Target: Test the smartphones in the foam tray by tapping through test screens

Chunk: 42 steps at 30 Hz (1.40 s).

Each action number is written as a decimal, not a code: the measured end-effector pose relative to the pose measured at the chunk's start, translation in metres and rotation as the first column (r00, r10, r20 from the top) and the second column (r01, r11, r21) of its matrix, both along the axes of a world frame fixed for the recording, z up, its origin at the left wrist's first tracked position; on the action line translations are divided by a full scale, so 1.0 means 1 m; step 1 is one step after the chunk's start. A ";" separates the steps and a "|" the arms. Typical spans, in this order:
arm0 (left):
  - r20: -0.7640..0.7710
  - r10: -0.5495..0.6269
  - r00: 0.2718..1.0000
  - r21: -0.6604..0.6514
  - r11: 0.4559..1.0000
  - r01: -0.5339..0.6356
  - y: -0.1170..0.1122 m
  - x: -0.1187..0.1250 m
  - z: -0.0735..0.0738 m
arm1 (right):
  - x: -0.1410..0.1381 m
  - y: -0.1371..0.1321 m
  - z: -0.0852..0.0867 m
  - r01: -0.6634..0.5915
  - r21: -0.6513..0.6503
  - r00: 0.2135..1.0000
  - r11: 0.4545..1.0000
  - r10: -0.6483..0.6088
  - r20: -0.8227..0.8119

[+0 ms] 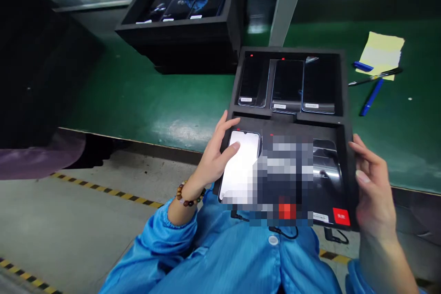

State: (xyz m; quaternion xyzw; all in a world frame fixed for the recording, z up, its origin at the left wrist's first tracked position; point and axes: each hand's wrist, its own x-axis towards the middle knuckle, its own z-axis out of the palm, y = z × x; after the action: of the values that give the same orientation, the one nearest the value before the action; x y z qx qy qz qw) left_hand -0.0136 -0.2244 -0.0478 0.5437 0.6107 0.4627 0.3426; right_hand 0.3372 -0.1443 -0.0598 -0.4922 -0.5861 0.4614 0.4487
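A black foam tray of phones lies tilted toward me, its near end past the bench edge against my body. My left hand grips its left side, with the thumb over the lit white screen of a phone. On the other side, my right hand is closed around the tray's right edge. Dark phones lie in the far row, such as the middle phone. A dark phone with a red sticker sits near right. Blurred pixels hide the near middle one. Short black cables hang from the near edge.
A deep black foam box with several phones stands at the back left of the green bench. Yellow notes, a black pen and a blue pen lie at right. A grey post rises behind the tray.
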 end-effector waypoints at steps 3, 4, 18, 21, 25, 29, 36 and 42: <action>0.087 -0.059 0.994 -0.041 0.997 0.063 -0.012 -0.007 0.005 | 0.001 -0.008 0.005 -0.001 -0.005 1.000 1.000 0.001 0.019; 0.102 -0.078 0.992 -0.060 0.995 0.085 -0.018 -0.009 0.006 | 0.002 -0.011 0.006 0.001 -0.003 1.000 1.000 -0.001 0.025; -0.062 -0.071 0.996 -0.174 0.983 0.059 -0.043 0.019 0.023 | 0.003 -0.025 0.014 0.048 -0.130 0.999 0.990 -0.050 -0.017; -0.066 -0.079 0.995 -0.188 0.980 0.065 -0.042 0.018 0.023 | 0.003 -0.024 0.013 0.034 -0.124 0.999 0.992 -0.036 -0.012; -0.093 -0.106 0.990 -0.189 0.978 0.087 -0.044 0.016 0.023 | 0.004 -0.024 0.012 0.029 -0.132 0.999 0.991 -0.031 -0.010; -0.129 -0.194 0.973 -0.233 0.959 0.160 -0.049 0.012 0.029 | 0.003 -0.025 0.013 0.048 -0.155 0.999 0.987 -0.048 0.000; -0.210 -0.277 0.938 -0.305 0.930 0.206 -0.056 0.010 0.036 | 0.002 -0.025 0.013 0.055 -0.133 0.998 0.990 -0.053 0.024; -0.083 -0.062 0.995 -0.198 0.979 0.045 -0.050 0.016 0.029 | 0.001 -0.025 0.012 0.053 -0.141 0.998 0.989 -0.050 0.026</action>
State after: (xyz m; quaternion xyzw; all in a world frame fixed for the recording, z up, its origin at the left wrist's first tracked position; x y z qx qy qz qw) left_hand 0.0029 -0.2748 -0.0188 0.5436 0.6529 0.3665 0.3793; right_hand 0.3381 -0.1694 -0.0483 -0.5431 -0.5438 0.4846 0.4178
